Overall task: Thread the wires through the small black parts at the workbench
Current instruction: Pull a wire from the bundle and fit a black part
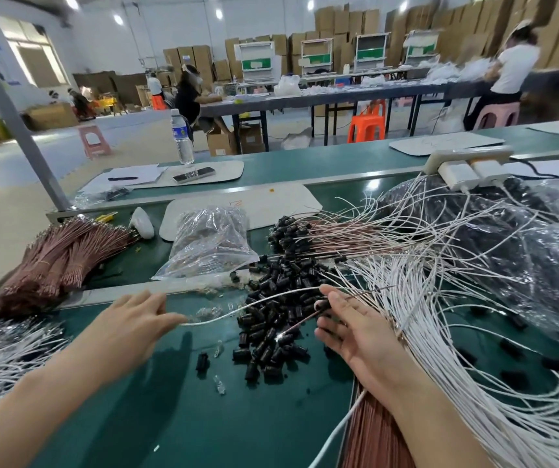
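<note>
Where the green workbench fills the lower view, a big heap wrapped in shiny dark plastic takes up its right side, and a wide fan of loose white wires spreads in front of it and down to the near right edge. At the left lies a thick bundle of copper-brown wires, tied together and pointing toward the middle of the bench. Between that bundle and the fan sits a crumpled clear bag with dark pieces inside, and just in front of it the pile of small black parts lies scattered on the green surface. A water bottle stands upright on the far side. The right hand, palm turned up just beside the pile, pinches a thin brown wire between thumb and curled fingers. The left hand reaches in with fingers fairly straight; the end of a single white wire meets its fingertips, though I cannot tell whether it is pinched. That wire arcs over the pile to the right thumb.
</note>
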Demonstrator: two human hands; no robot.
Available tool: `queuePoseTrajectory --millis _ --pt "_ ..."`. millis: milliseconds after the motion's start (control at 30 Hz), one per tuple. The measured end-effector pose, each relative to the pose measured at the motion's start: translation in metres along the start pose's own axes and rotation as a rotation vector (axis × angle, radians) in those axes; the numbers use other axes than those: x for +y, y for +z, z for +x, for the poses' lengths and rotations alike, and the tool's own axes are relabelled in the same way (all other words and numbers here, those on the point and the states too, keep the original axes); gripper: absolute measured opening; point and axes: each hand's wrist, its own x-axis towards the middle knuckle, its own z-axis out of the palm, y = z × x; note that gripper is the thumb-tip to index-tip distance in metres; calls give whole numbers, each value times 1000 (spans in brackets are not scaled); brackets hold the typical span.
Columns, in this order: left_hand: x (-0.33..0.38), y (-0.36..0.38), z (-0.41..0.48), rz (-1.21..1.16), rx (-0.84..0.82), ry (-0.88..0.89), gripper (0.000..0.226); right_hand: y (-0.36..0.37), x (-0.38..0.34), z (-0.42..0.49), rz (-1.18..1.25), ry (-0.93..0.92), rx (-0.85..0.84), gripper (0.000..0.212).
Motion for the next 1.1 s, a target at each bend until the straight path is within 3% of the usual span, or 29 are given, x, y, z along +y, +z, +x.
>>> queuePoseTrajectory --millis 133,233,400,567,767,1000,1100 --pt "-19 10 -12 47 -142 -208 49 -1 1 2 17 -25 30 38" --pt "-4 10 -3 -155 -143 -305 48 -1 2 4 45 -52 64 30" --pt "88 -2 55 -451 149 -138 41 -3 -2 2 130 -199 99 25" --pt "152 15 112 -387 140 -56 38 -5 -12 -3 172 -388 176 20" --pt "149 28 118 -427 167 -150 25 -10 -19 -1 204 -424 250 13" --pt "143 20 67 -745 607 -369 5 -8 -13 -4 227 -337 160 16" --pt "154 26 48 -936 652 -383 3 0 -3 -3 178 -285 112 20"
